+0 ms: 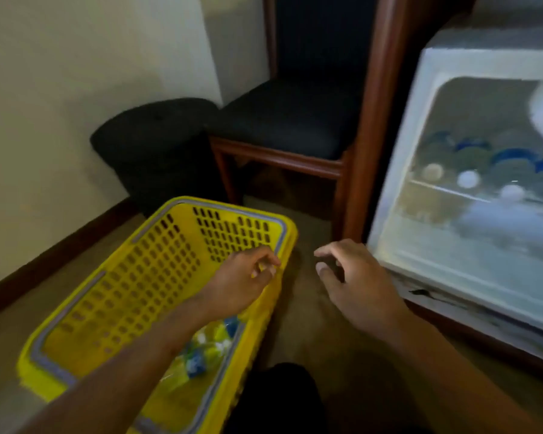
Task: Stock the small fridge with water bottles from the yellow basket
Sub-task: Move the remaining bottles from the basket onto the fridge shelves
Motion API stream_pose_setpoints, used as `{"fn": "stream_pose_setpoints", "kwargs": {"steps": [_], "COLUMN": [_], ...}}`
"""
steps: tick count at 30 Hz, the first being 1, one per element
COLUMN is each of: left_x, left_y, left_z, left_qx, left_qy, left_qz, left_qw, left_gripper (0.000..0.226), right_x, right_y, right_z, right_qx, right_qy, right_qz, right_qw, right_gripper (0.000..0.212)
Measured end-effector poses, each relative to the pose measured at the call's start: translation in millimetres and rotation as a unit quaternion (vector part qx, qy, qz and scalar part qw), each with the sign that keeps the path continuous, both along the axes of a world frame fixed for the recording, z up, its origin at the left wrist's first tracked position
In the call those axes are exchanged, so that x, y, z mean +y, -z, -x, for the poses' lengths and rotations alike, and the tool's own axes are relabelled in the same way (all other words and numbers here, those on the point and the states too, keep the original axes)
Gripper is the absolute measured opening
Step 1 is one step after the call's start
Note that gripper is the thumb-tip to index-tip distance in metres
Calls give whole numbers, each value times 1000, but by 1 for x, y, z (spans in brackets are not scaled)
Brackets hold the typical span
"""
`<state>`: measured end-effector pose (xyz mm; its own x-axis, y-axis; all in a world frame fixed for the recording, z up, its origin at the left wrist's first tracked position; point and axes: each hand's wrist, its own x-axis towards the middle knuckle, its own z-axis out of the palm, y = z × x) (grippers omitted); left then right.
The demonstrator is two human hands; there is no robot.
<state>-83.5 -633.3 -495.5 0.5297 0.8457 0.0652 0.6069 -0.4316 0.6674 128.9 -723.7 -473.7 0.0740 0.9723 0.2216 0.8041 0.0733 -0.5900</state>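
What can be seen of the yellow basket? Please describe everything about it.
The basket looks like yellow plastic, rectangular, with slotted walls and grey handles folded along its rim. It stands on the carpet, left of the fridge. A few blurred bottles lie in its near end. The left hand is at its right rim, fingers curled; whether it touches is unclear.

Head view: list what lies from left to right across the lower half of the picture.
yellow basket → right hand → small fridge. The left hand overlaps the basket's right rim, so it is left out.
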Motion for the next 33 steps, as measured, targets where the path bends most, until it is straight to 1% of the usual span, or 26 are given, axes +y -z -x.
{"fn": "stream_pose_setpoints", "kwargs": {"steps": [4, 6, 7, 9, 10, 12, 15, 18, 19, 22, 23, 25, 28, 29, 31, 33], "left_x": [35, 49, 58, 75, 82, 96, 116, 125, 128, 129, 129, 128, 132, 134, 139, 144], "left_y": [30, 48, 63, 91, 105, 132, 162, 185, 191, 214, 219, 227, 229, 226, 214, 195], "left_z": [100, 123, 138, 157, 166, 179, 188, 189, 188, 191, 192, 197, 202, 205, 210, 214], "left_qx": [141, 191, 219, 286, 313, 347, 385, 389, 386, 391, 395, 388, 365, 364, 379, 388], "left_qy": [21, 47, 52, 65, 69, 78, 76, 59, 54, 51, 56, 56, 51, 52, 58, 65], "left_qz": [78, 112, 134, 180, 196, 221, 268, 317, 330, 354, 349, 347, 355, 348, 318, 284], "left_qw": [987, 974, 965, 939, 927, 908, 880, 863, 860, 848, 848, 852, 859, 862, 867, 874], "left_gripper": [12, 11, 9, 11, 15, 25, 42, 65, 72, 85, 88, 91, 79, 79, 91, 96], "right_x": [56, 80, 98, 128, 142, 166, 192, 208, 213, 217, 217, 212, 202, 199, 198, 199], "right_y": [21, 34, 45, 64, 74, 93, 119, 147, 157, 188, 197, 211, 226, 229, 229, 223], "right_z": [82, 107, 125, 153, 164, 186, 213, 234, 240, 257, 261, 268, 269, 268, 266, 264], "right_qx": [-50, -84, -99, -153, -192, -262, -340, -385, -391, -421, -423, -410, -416, -423, -433, -439], "right_qy": [-124, -169, -199, -254, -272, -308, -347, -360, -366, -387, -390, -391, -381, -376, -370, -371], "right_qz": [85, 113, 143, 230, 271, 322, 360, 389, 399, 437, 441, 442, 378, 359, 337, 316], "right_qw": [987, 975, 964, 927, 903, 856, 797, 756, 744, 694, 689, 695, 734, 742, 750, 755], "right_gripper": [23, 26, 27, 31, 32, 29, 23, 25, 27, 41, 42, 43, 39, 38, 41, 50]}}
